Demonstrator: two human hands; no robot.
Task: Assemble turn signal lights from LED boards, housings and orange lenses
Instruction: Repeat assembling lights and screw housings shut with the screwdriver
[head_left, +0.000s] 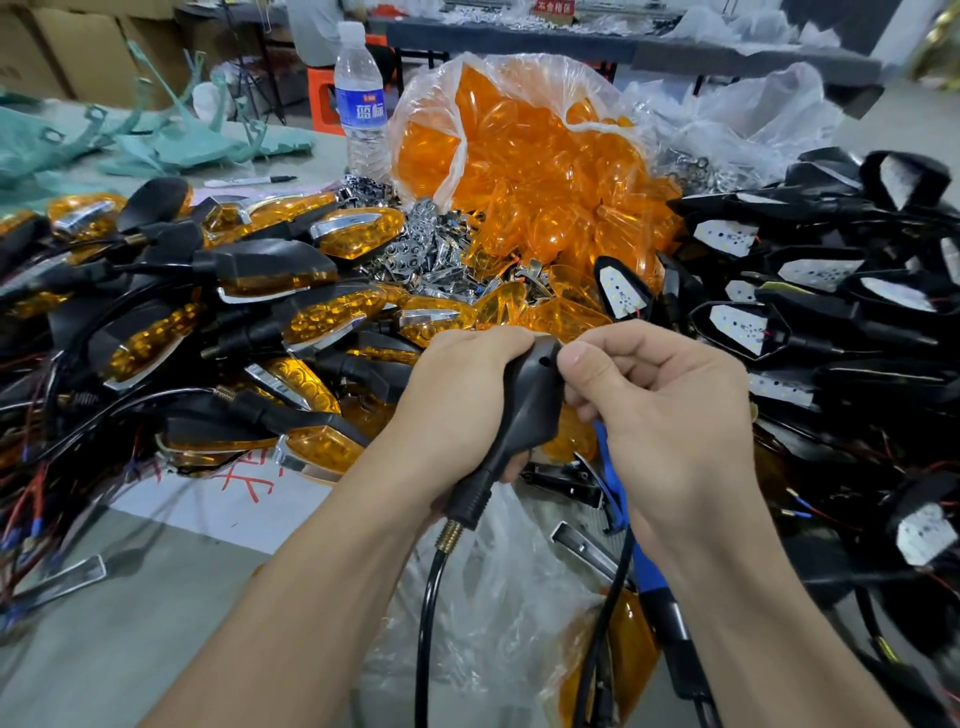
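Housing (530, 400) gripped between both hands (back up).

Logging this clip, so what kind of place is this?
Probably a small factory assembly bench: a bag of orange lenses, a heap of finished lights, and black housings with LED boards piled alongside.

Two hands are in view: the left hand (462, 395) and the right hand (670, 410), both bare. The left forearm (311, 597) and right forearm (769, 623), below the hands, are bare from wrist to lower frame edge. The right thumbnail (574, 356) is trimmed short and unpainted.
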